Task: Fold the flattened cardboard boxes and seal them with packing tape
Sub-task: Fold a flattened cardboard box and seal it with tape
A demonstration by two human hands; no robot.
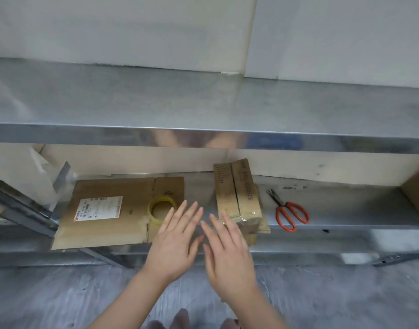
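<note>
A flattened cardboard box (101,210) with a white shipping label lies on the lower metal shelf (346,217) at the left. A roll of clear yellowish packing tape (161,208) rests on its right part. To the right, a smaller flattened box (237,193) printed "DELICIOUS" leans up on other folded cardboard. My left hand (177,238) is spread open, fingertips just right of the tape roll. My right hand (227,248) is spread open too, its fingers over the near end of the smaller box. Neither hand holds anything.
Red-handled scissors (289,210) lie on the shelf right of the smaller box. An upper metal shelf (203,108) juts out above. A cardboard edge (417,191) shows at far right, white sheets (26,176) at far left. A grey floor (61,300) lies below.
</note>
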